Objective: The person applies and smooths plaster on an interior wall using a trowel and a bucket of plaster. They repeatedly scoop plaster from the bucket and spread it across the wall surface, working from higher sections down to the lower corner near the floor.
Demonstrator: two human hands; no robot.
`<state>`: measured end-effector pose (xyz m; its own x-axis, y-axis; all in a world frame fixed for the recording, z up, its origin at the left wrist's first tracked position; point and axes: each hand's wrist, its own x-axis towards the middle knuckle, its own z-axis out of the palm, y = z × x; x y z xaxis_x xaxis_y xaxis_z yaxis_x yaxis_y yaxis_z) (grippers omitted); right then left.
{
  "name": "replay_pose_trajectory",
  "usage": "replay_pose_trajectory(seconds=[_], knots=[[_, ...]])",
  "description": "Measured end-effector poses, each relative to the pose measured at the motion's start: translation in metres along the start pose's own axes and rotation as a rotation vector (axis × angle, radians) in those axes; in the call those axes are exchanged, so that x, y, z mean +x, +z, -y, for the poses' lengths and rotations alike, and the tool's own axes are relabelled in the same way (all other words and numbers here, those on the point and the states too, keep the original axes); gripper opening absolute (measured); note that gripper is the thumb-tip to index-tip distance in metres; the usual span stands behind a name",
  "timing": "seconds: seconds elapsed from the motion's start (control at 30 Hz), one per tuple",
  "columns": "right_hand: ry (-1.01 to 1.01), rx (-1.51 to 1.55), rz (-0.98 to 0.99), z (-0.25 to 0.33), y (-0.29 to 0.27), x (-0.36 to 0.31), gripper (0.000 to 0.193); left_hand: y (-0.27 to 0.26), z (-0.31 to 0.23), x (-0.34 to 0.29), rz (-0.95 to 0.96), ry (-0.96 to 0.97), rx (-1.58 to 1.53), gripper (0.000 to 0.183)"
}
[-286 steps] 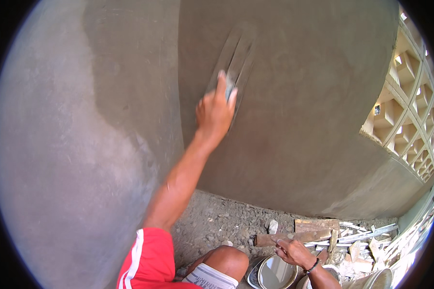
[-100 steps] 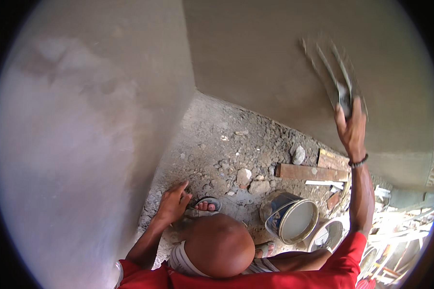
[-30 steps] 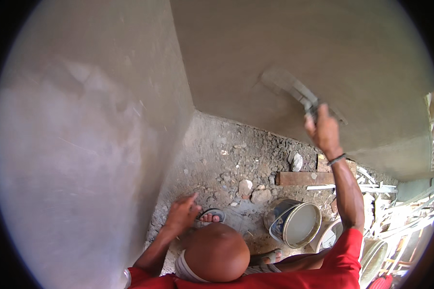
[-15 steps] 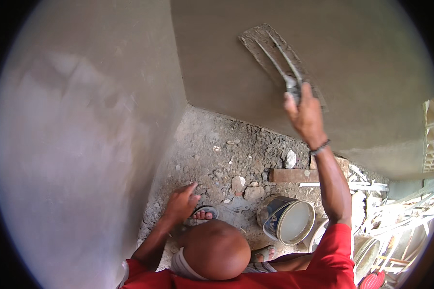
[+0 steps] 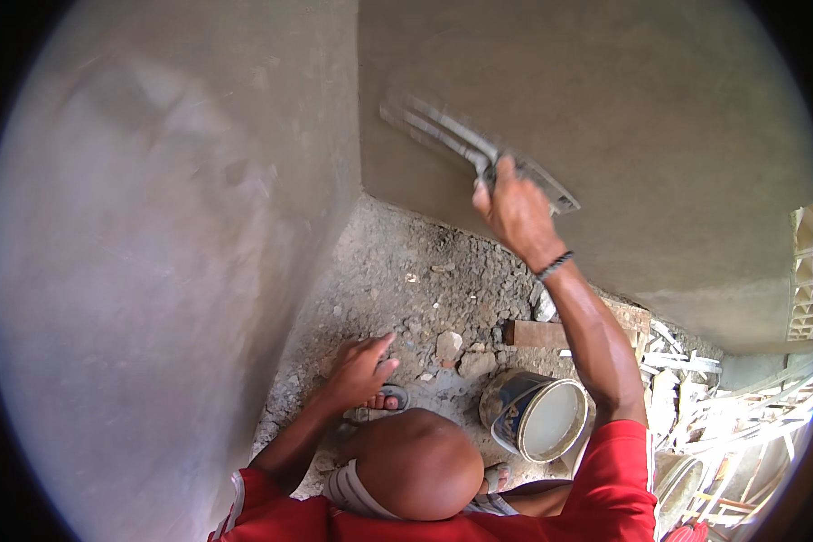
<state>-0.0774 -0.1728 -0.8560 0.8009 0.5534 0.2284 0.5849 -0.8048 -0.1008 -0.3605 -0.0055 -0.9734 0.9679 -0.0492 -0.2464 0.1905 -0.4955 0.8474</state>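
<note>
A long plastering trowel (image 5: 456, 140) lies against the smooth grey plastered wall (image 5: 623, 108) ahead, close to the inner corner. Its blade slants from upper left to lower right and is smeared by motion. My right hand (image 5: 521, 212) is closed round its handle, with a dark bracelet at the wrist. My left hand (image 5: 357, 369) hangs low over the rubble floor near my knee, holding nothing, its fingers apart and pointing to the right. Part of the trowel's handle is hidden by my right fingers.
A bucket (image 5: 548, 417) with pale liquid stands right of my knee. Behind it lie a wooden plank (image 5: 537, 334) and stones (image 5: 475, 365) on rubble. Another plastered wall (image 5: 181, 271) rises at my left. White strips (image 5: 741, 415) are heaped at the right.
My right hand has swept the trowel left along the wall toward the corner, and the blade now tilts flatter. My left hand has shifted slightly to the right.
</note>
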Motion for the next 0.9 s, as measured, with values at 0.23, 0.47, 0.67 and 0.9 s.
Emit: replay_pose_trajectory(seconds=[0.23,0.47,0.67,0.9], knots=[[0.076,0.003,0.021,-0.021,-0.038,-0.024,0.034,-0.022,0.017,-0.045,-0.061,-0.18,-0.006,0.05],[0.011,-0.162,0.047,-0.033,0.016,-0.033,0.036,-0.009,0.009,-0.021,-0.04,0.072,0.037,0.052],[0.13,0.006,-0.044,-0.034,-0.073,-0.025,0.037,-0.019,0.01,-0.046,-0.033,-0.131,-0.025,0.051],[0.152,-0.18,0.232,-0.042,0.021,-0.04,0.038,0.005,-0.014,-0.008,-0.036,0.21,0.067,0.053]])
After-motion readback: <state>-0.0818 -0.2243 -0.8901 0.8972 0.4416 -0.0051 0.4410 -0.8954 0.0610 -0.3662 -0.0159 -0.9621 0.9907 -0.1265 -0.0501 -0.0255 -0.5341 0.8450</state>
